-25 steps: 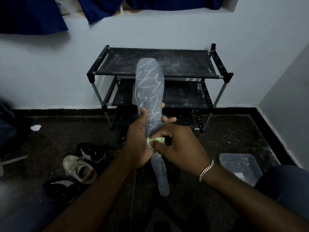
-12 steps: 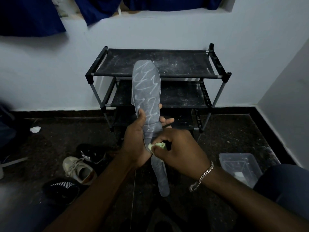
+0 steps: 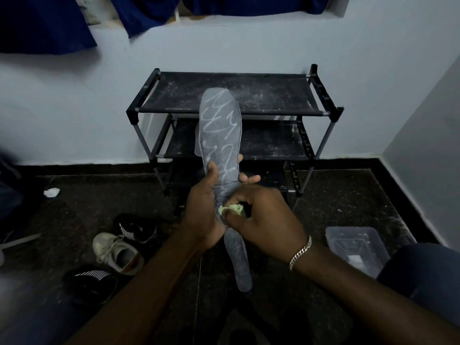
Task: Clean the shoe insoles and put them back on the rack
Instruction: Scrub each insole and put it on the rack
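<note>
Head view: the left hand (image 3: pixel 201 210) grips the grey insole (image 3: pixel 220 125) around its middle, with the thumb on the front face. The right hand (image 3: pixel 263 220) pinches a small pale green cloth (image 3: pixel 232 209) and presses it on the insole just beside the left palm. The insole is in the air, nearly upright, in front of the black rack (image 3: pixel 273 112). A pale edge behind it may be a second insole, but I cannot tell.

In my judgement several things could go wrong. The insole looks thin and soft, and it is held at one place only, so a strong rub could fold the long free part or pull it out of the grip onto the floor. The cloth is very small, so it could slip from the fingertips. White scribble marks cover the upper part, so much cleaning is left. The rack shelves carry white dust, which could dirty a cleaned insole again.

One container is seen: a clear plastic box (image 3: pixel 351 229) on the floor at the right, well apart from the hands. Something small and pale lies inside; what it is, I cannot tell
</note>
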Demonstrator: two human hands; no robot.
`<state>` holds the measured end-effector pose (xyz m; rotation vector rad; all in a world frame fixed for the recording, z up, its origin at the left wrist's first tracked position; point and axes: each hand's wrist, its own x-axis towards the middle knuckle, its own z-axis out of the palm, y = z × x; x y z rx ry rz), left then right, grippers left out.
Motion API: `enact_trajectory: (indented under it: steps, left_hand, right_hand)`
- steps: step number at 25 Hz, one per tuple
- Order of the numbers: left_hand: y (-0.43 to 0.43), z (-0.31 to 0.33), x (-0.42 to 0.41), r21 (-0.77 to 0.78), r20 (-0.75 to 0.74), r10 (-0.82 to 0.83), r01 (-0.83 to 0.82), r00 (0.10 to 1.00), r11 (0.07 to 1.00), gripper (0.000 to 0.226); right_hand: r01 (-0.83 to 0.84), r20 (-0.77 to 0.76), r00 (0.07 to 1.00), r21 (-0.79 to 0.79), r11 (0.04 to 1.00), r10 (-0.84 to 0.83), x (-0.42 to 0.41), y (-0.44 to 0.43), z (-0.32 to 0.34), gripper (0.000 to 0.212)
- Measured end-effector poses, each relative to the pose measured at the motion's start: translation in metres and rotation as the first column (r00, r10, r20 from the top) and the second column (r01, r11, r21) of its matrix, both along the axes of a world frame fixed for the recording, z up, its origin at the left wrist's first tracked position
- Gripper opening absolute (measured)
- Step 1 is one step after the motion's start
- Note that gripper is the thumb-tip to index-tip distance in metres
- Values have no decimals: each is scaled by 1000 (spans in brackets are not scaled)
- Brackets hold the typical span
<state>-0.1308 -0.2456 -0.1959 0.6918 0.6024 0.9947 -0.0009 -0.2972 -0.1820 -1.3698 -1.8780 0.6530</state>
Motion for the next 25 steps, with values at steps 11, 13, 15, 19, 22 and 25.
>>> enact_trajectory:
  steps: [11,13,15,19,22,25]
  left_hand:
    - [0,3,1,2,-12,24,-24,1000,1000,58]
    - [-1,3,1,3,0,12,-12,1000,1000,59]
    - [0,3,1,-1,-2,14,-14,1000,1000,58]
    - [-1,3,2,14,-24,13,-13,1000,1000,58]
    - [-1,3,2,8,-16,10,-10,1000,1000,58]
    - [2,4,-1,1,7,33,-33,999,999,59]
  right_hand:
    - [34,-21,999,-16,999,-35,-2,-5,-3,8]
    - [79,-10,997,-14,997,-80,2,-2,-4,7]
    - [63,-42,997,-25,998,-64,1,-2,-3,6]
    - [28,-52,998,-21,999,-29,-1,-4,-3,6]
    - [61,-72,995,-23,998,-63,4,-1,-2,4]
    - [-6,-33,999,-23,1000,5,2,-6,-2,8]
